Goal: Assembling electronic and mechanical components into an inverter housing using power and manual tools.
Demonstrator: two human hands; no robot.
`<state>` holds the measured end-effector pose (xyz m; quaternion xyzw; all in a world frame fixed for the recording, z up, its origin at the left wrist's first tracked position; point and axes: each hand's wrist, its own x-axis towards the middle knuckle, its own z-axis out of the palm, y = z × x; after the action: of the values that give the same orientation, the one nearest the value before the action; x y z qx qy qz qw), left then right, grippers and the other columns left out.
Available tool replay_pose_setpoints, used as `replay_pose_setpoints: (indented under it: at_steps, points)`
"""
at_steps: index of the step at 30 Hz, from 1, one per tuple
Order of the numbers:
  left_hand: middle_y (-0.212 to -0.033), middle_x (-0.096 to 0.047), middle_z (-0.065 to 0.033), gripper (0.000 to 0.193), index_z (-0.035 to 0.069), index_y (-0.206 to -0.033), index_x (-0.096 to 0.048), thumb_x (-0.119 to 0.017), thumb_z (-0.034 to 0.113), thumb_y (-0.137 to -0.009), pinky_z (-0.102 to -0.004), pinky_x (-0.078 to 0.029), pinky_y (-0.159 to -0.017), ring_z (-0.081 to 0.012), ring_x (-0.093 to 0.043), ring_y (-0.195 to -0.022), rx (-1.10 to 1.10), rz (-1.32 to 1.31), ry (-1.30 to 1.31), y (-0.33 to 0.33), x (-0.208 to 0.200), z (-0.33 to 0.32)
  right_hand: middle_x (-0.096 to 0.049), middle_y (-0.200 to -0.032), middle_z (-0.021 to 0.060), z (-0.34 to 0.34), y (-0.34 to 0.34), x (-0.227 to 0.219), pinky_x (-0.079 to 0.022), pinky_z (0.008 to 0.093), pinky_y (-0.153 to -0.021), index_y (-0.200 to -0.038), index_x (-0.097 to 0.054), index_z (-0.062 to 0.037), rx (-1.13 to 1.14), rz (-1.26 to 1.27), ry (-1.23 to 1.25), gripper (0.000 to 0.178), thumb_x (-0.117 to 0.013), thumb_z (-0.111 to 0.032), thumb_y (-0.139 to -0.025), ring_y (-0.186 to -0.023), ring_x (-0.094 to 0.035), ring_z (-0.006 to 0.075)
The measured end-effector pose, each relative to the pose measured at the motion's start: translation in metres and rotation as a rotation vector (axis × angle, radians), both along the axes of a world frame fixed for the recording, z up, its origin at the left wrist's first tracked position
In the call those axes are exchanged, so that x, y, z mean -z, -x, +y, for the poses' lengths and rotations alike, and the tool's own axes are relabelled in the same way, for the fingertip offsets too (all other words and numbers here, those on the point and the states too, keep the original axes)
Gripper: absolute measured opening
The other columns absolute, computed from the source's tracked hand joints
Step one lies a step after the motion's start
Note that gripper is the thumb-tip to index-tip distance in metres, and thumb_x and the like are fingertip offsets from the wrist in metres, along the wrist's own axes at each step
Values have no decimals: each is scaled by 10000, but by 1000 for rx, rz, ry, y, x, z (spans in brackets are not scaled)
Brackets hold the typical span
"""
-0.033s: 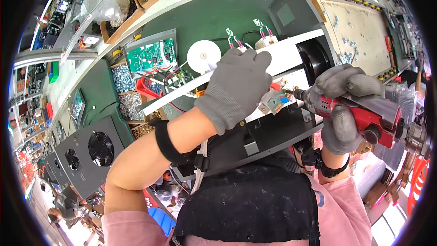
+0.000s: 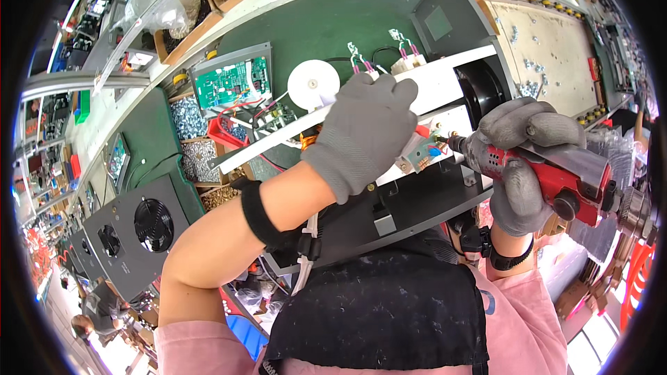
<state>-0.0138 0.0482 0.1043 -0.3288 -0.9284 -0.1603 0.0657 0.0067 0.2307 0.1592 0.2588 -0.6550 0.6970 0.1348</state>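
Gripping red power driver (image 2: 556, 179) in right hand (image 2: 521, 177), aiming bit (image 2: 454, 142) at small circuit board (image 2: 424, 158), right of frame centre; resting left hand (image 2: 372, 128) over white panel (image 2: 438, 87) (cannot tell finger closure). Advisable: hold driver axis straight, apply steady pressure, avoid slipping.

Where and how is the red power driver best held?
Probably around the middle of the red power driver, from the near side, as the right hand does: its dark tip points left toward electronics, and a silver fitting occupies the rear.
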Motion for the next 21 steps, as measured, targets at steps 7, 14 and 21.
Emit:
replay_pose_setpoints:
  at_steps: [7,14,21]
  points:
    - [-787,-496,-33,66,136,-736,-659,-635,139,-675,-341,-439,-668,-198,-553,-766,58,7,86,4,5,4,-537,-791,127,-6,2,-1,-473,303,-534,-1012,-456,-33,23,33,-142,292,-590,-38,-752,-698,-539,224]
    - [-917,-564,-78,226,109,-914,-665,-535,-7,-770,-380,-490,-705,-257,-600,-813,-130,-344,-306,3,-23,-15,-555,-882,132,0,-11,-20,-444,342,-667,-1120,-494,-41,34,-54,16,426,-620,-196,-744,-790,-521,238]
    - [-1112,-561,-160,267,-35,-1166,-499,-474,99,-936,-267,-530,-767,-199,-613,-919,-168,-1277,-1344,-13,-59,-49,-383,-843,28,-11,-18,-72,-353,314,-681,-1184,-512,-83,-140,237,215,403,-569,-257,-825,-800,-385,198]
